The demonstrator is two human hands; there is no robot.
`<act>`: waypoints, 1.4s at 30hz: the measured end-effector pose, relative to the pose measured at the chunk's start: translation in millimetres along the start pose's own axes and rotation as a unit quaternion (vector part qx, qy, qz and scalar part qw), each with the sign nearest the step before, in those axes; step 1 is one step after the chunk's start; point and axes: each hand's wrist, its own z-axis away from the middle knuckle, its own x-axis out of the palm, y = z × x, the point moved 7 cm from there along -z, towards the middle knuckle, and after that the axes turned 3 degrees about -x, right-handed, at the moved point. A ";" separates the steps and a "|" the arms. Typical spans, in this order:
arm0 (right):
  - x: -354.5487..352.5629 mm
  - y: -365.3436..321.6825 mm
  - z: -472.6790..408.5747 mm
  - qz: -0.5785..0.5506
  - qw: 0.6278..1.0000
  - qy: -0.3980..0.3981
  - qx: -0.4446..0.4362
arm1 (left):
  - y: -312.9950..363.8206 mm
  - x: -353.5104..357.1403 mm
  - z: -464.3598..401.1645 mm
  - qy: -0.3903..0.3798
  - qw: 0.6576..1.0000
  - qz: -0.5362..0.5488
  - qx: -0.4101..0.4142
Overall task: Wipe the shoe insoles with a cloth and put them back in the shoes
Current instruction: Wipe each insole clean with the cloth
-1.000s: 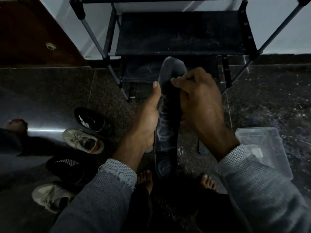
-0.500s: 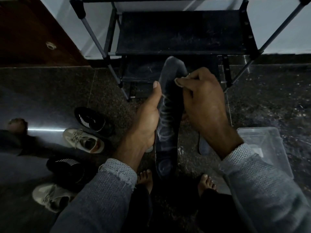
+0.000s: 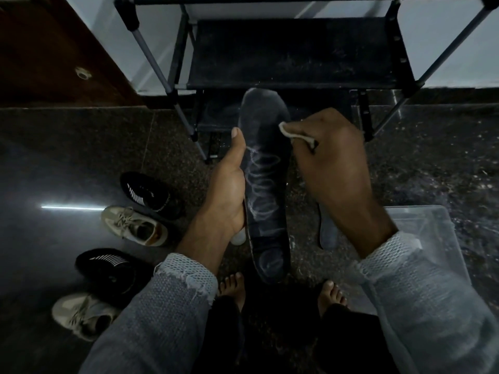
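Left hand (image 3: 229, 195) grips the dark insole (image 3: 263, 184) along its edge; right hand (image 3: 332, 163) pinches the cloth (image 3: 294, 133), which should sweep firmly from toe to heel.

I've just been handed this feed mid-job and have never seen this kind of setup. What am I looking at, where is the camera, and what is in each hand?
There is no robot: a person wears one camera on the head, looking down at their own hands. The left hand grips a dark insole upright. The right hand pinches a small pale cloth against the insole's upper edge. On the dark floor at left lie two black shoes and two beige shoes. Another insole and a clear plastic box lie at right, with a black shoe rack ahead.
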 end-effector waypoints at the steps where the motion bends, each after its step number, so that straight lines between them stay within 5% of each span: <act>1: 5.4 -4.2 2.1 0.015 1.000 -0.012 -0.015 | 0.0 0.6 0.4 -0.003 1.000 0.003 0.000; 7: 25.4 -26.3 13.2 0.104 0.988 -0.035 -0.111 | 1.6 -4.1 1.3 0.003 1.000 0.020 -0.003; 13: 17.3 -5.3 8.8 0.091 0.994 -0.021 -0.056 | 2.2 -2.6 1.2 0.010 1.000 0.017 -0.004; 42: 30.8 -44.3 18.5 0.068 0.993 -0.036 -0.089 | 0.6 0.0 5.1 -0.002 1.000 0.006 -0.020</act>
